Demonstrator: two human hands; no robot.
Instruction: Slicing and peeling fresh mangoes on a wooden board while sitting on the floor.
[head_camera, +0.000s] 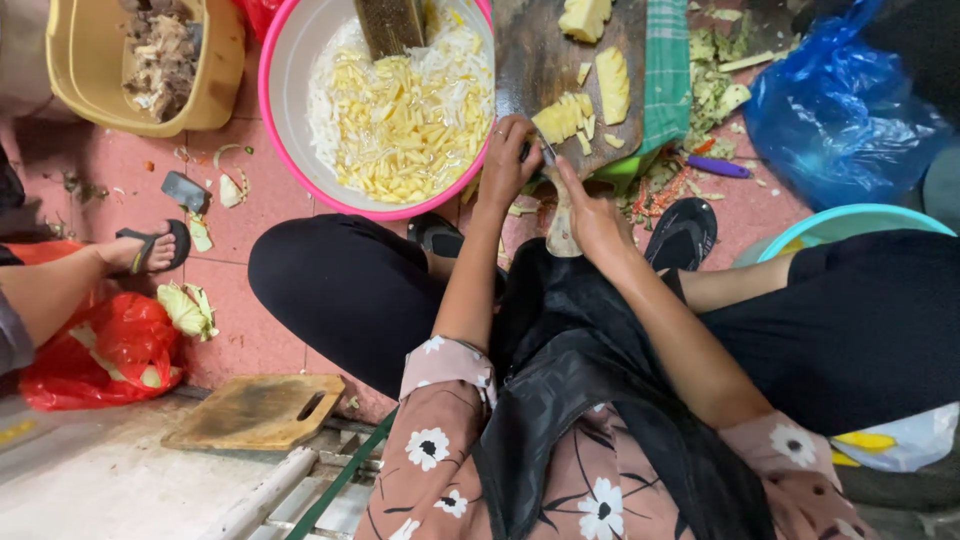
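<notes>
- Yellow vegetable pieces (562, 116): a sliced stack lies at the near edge of the dark wooden cutting board (535, 60), just beyond both hands. Larger uncut chunks sit toward the board's far edge and right side.
- Left hand (507, 160): fingers curled down, fingertips pressing on the near end of the stack, pinning it to the board.
- Right hand (590, 210): fingers closed around a knife (546, 152). The handle is hidden in the fist; only a short length of blade shows between the two hands.
- Step in hand, as judged: slicing the pinned piece into thin strips at the board's near edge.
- Pink-rimmed basin (290, 150): just left of the board, heaped with cut yellow and white strips. A flat grater-like tool stands in it at the far side.
- Next move, as judged: calls for the blade to come down close beside the left fingertips, so these need to stay tucked back. The board's near edge overhangs slightly, so pressure should stay steady.
- Surroundings: yellow tub of scraps at far left, blue plastic bag at far right, peelings on the red tile floor.
</notes>
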